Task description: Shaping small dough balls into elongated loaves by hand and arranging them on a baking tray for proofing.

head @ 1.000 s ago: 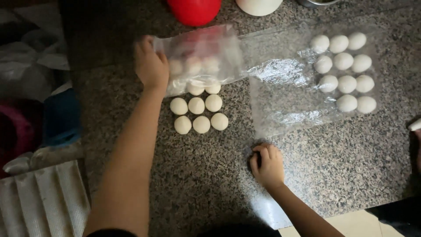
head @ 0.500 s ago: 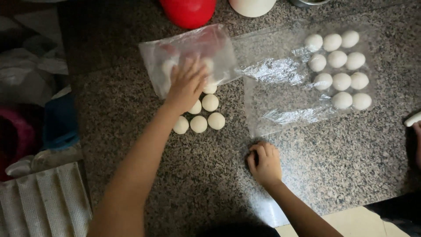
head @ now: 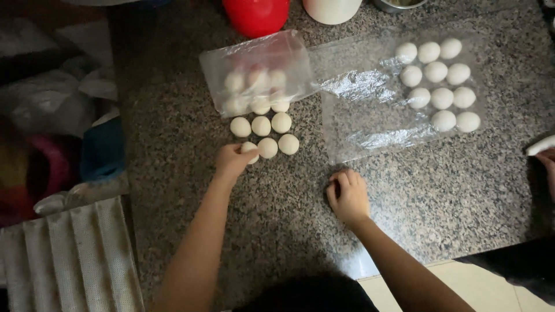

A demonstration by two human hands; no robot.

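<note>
My left hand (head: 233,161) closes its fingers around a small white dough ball (head: 250,148) at the near left corner of a cluster of dough balls (head: 272,128) on the speckled granite counter (head: 439,190). A clear plastic sheet (head: 257,70) covers the far rows of that cluster. My right hand (head: 348,195) rests curled in a fist on the counter, apart from the balls, with nothing visible in it. To the right, a second group of dough balls (head: 442,98) lies on another clear plastic sheet (head: 370,110).
A red bowl (head: 256,14) and a white container (head: 332,8) stand at the counter's far edge. Another person's hand (head: 546,153) shows at the right edge. Left of the counter lie bags, cloth and a ribbed white tray (head: 69,260).
My left hand let go of the plastic sheet at the far left, came back toward me across the cluster and closed on the nearest left dough ball. My right hand stayed put.
</note>
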